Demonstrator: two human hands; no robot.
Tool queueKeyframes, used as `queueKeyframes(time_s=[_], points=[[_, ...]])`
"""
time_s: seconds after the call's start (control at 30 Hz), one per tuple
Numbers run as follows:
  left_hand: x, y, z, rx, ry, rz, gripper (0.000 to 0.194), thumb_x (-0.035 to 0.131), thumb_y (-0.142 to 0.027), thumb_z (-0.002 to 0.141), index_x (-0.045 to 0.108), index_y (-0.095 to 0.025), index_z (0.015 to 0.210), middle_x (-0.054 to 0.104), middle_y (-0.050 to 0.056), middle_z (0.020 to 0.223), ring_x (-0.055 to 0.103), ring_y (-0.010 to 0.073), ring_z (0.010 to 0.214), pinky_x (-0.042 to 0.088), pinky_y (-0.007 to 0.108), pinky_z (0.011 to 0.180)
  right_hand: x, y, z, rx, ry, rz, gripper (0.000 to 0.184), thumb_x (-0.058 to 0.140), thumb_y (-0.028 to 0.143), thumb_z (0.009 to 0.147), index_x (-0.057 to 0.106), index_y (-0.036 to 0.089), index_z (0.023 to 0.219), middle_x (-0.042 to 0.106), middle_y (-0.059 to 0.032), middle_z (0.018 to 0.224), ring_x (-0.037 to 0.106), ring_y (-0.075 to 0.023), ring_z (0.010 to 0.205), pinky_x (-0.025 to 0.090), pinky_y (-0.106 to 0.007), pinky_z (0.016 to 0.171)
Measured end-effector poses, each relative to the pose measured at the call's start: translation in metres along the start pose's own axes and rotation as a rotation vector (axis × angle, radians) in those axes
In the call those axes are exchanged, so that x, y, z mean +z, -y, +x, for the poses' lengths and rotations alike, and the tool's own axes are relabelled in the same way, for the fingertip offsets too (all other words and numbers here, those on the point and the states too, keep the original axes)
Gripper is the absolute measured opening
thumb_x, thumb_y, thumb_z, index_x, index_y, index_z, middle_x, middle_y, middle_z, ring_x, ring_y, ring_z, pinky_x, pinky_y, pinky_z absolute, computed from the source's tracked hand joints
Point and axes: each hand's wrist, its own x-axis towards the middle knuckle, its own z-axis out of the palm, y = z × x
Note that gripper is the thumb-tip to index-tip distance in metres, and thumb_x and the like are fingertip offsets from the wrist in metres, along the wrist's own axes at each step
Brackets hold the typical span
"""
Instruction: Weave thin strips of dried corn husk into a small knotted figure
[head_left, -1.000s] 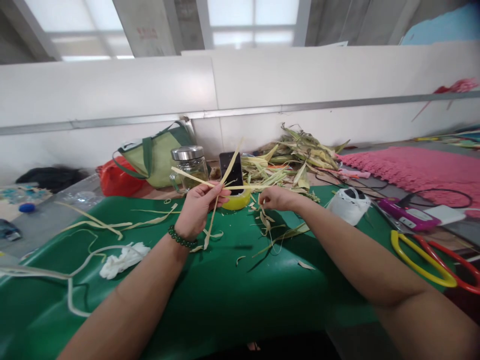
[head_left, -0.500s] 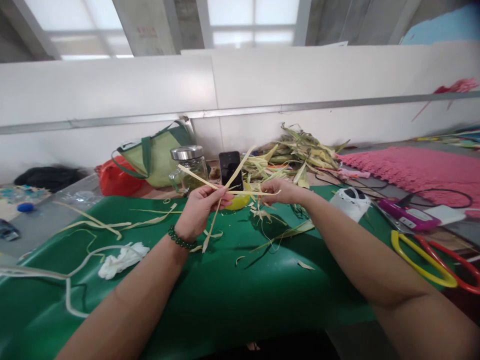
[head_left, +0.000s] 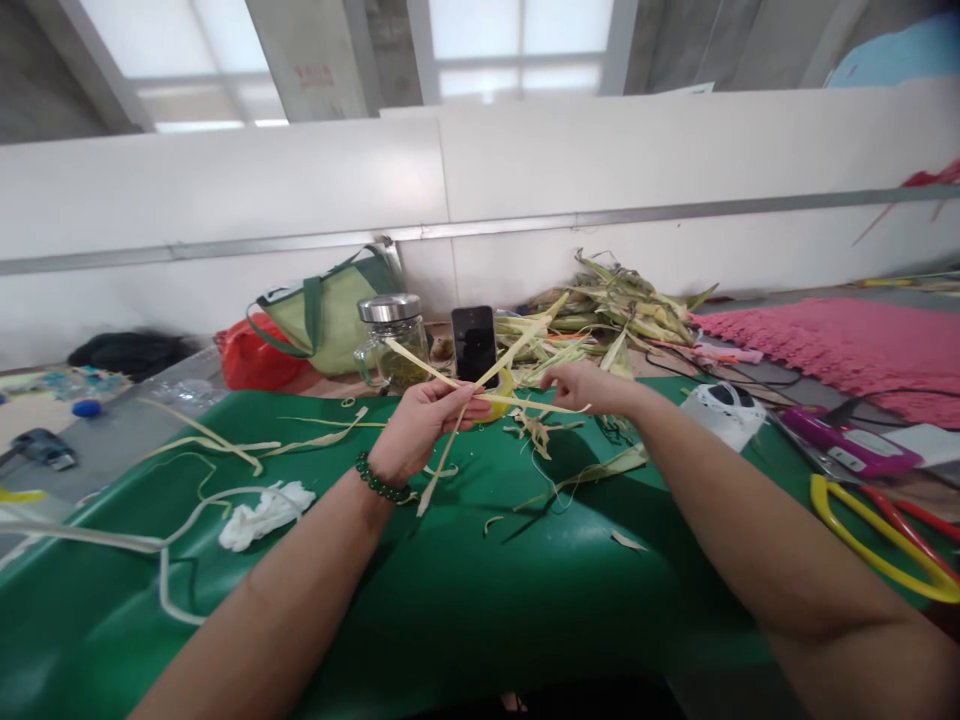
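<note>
Left hand (head_left: 424,425) pinches crossed pale strips (head_left: 519,346), ends pointing ten, two, three, seven o'clock. Phone (head_left: 474,342) at twelve from crossing. Right hand (head_left: 585,387), fingers curled near three-o'clock end; cannot tell if gripping. Husk pile (head_left: 634,302) at one.

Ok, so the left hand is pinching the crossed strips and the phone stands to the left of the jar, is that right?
Not quite: the head view shows the phone standing to the right of the jar, not the left. The left hand is pinching the crossed strips, as you say.
</note>
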Motion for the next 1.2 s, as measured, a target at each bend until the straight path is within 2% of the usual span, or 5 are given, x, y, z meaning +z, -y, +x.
queueKeyframes(time_s=[0.1,0.4,0.8,1.03,1.2], points=[[0.001,0.001,0.0,-0.022,0.029,0.03,0.028,0.073,-0.038,0.069,0.07,-0.011,0.075,0.074,0.011,0.072,0.069,0.0164,0.068,0.05,0.022,0.059,-0.017,0.013,-0.014,-0.138,-0.216,0.264,0.017,0.054,0.028,0.079,0.062,0.015,0.085,0.066,-0.0043,0.073,0.058,-0.0117,0.062,0.046,-0.023,0.059],[0.004,0.01,0.002,0.127,0.02,0.094,0.035,0.081,-0.04,0.054,0.068,-0.012,0.073,0.073,0.007,0.067,0.07,0.0196,0.069,0.053,0.029,0.069,0.02,0.071,-0.04,-0.379,-0.007,-0.029,0.034,0.049,0.029,0.088,0.061,0.014,0.061,0.063,-0.0003,0.059,0.052,-0.0082,0.054,0.033,-0.02,0.053],[0.005,0.01,0.002,0.014,0.028,0.177,0.02,0.076,-0.029,0.065,0.07,-0.013,0.075,0.074,0.007,0.069,0.07,0.0189,0.071,0.05,0.024,0.062,0.028,0.075,-0.053,-0.403,-0.594,-0.391,0.037,0.044,0.045,0.09,0.065,0.017,0.099,0.069,-0.0073,0.077,0.059,-0.0197,0.076,0.031,-0.026,0.061],[0.014,0.013,-0.004,-0.018,0.075,0.16,0.018,0.077,-0.029,0.063,0.07,-0.015,0.07,0.072,0.005,0.062,0.068,0.0176,0.062,0.049,0.024,0.059,0.027,0.069,-0.037,-0.302,-0.356,-0.11,0.023,0.051,0.03,0.087,0.064,0.018,0.072,0.065,0.0002,0.067,0.054,-0.0111,0.059,0.032,-0.021,0.058],[0.008,0.014,0.002,-0.139,0.119,0.063,0.026,0.075,-0.037,0.065,0.072,-0.013,0.073,0.074,0.011,0.075,0.069,0.0183,0.073,0.048,0.023,0.059,0.027,0.065,-0.04,-0.365,-0.557,-0.269,0.022,0.049,0.031,0.089,0.063,0.019,0.1,0.064,-0.0009,0.068,0.055,-0.0145,0.063,0.032,-0.024,0.059]])
